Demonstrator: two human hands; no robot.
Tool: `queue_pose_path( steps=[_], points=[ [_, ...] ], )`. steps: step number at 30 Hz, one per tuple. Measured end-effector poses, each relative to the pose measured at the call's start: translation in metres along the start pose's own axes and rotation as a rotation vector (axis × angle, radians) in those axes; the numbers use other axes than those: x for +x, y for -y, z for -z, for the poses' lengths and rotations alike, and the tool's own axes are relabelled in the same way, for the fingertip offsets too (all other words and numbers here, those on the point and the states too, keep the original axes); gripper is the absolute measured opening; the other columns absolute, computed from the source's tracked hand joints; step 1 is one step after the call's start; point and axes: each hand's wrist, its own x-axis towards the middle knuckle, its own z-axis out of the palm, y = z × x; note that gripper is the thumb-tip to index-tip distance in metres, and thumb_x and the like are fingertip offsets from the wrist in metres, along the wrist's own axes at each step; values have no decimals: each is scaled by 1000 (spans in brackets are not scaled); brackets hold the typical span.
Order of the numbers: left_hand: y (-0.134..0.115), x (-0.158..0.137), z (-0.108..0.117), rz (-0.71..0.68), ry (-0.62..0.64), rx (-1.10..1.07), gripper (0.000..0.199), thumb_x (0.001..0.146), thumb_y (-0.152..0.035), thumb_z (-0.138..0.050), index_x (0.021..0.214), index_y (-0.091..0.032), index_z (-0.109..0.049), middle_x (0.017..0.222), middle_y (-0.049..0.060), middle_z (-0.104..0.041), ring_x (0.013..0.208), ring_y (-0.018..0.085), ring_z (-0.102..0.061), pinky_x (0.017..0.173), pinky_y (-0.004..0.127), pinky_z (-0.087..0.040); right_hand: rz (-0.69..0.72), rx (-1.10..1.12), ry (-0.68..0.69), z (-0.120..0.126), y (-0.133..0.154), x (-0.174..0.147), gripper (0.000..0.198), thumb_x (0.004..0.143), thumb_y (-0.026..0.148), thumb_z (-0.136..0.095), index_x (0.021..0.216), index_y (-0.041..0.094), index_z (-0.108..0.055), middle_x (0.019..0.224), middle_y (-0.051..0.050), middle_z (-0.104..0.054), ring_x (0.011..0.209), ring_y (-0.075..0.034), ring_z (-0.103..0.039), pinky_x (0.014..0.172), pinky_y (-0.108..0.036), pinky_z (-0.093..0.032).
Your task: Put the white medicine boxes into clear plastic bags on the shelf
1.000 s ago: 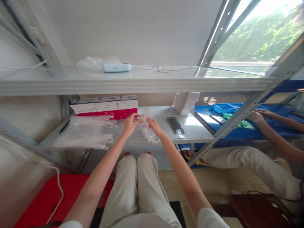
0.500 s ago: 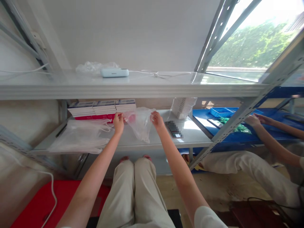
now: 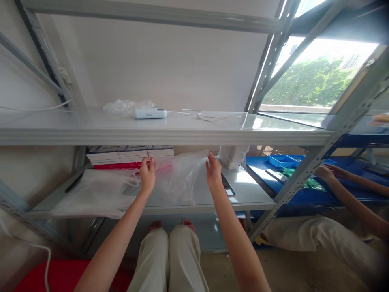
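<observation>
A clear plastic bag (image 3: 181,178) is stretched between my two hands over the lower shelf (image 3: 170,209). My left hand (image 3: 147,175) pinches its left edge, close to the stacked booklets. At the upper right corner, my right hand (image 3: 214,168) grips the bag between thumb and fingers. Left of my left hand lies a pile of translucent plastic bags (image 3: 94,190). A phone (image 3: 227,185) rests on the shelf, partly hidden behind my right hand and forearm.
Stacked booklets (image 3: 130,154) stand at the back, beside a plastic-wrapped white bundle (image 3: 233,157). A pale device (image 3: 149,113) with a cable sits on the upper shelf (image 3: 194,137). At right, another person's hands (image 3: 325,172) are near a blue tray (image 3: 281,161) and green items (image 3: 314,183).
My hands have moved apart, spreading the bag wider. My right hand has shifted right, now partly covering the phone. The camera view has tilted up.
</observation>
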Motion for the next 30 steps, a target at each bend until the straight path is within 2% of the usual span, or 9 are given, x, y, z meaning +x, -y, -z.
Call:
queue_pose_path(
  steps=[4,8,13,15,18,20,22,25,30],
  points=[
    [13,10,-16,109,46,-4,20,81,-38,-51,82,-19,-57,59,-3,-52,55,13,-51,55,23,-38,-23,-123,-102,1,7,11,47,70,44,-58,108,16,-64,124,-11,-59,112,-21,-55,86,-29,-42],
    [41,21,-39,285,123,111,12,74,-29,-54,73,-18,-58,74,5,-64,77,20,-61,71,29,-44,-194,-269,-133,11,-3,22,37,67,41,-60,95,18,-68,111,-8,-66,105,-23,-58,83,-31,-45],
    [55,2,-43,320,184,127,21,78,-33,-55,90,-17,-61,93,11,-66,99,27,-59,86,38,-43,-136,-377,-33,45,-31,-16,44,71,50,-60,99,17,-69,118,-9,-63,117,-25,-52,92,-33,-43],
    [48,-20,-40,256,117,144,38,78,-37,-57,109,-15,-56,114,17,-60,116,30,-50,96,42,-38,-146,-399,89,52,-45,-36,51,67,47,-67,110,19,-65,120,-10,-62,116,-25,-53,92,-35,-44],
    [29,-66,-34,133,-112,198,57,82,-43,-55,126,-11,-42,134,23,-41,128,30,-36,103,43,-30,-290,-427,277,53,-64,-52,75,55,35,-78,124,18,-55,105,-9,-68,97,-23,-62,82,-36,-49],
    [20,-95,-26,145,-143,192,47,85,-47,-48,119,-14,-46,123,18,-49,114,26,-48,95,39,-37,-344,-419,345,51,-73,-54,83,51,30,-80,127,17,-51,90,-5,-70,84,-19,-64,75,-33,-50],
    [16,-117,-17,244,15,178,37,88,-51,-41,96,-18,-56,91,8,-60,83,20,-57,78,33,-43,-332,-390,365,51,-79,-52,78,50,27,-79,123,16,-53,83,-2,-69,79,-16,-62,72,-29,-48],
    [23,-130,-5,398,286,188,48,88,-56,-34,63,-21,-53,53,-1,-49,52,15,-49,57,28,-38,-317,-360,401,53,-82,-52,61,53,26,-76,111,17,-60,79,0,-68,76,-14,-60,72,-27,-46],
    [37,-118,-2,451,476,124,55,85,-62,-35,58,-20,-59,45,-1,-49,43,14,-46,48,26,-33,-286,-349,486,52,-77,-64,58,59,27,-74,114,19,-60,87,-1,-68,84,-14,-60,78,-27,-45]
  ],
)
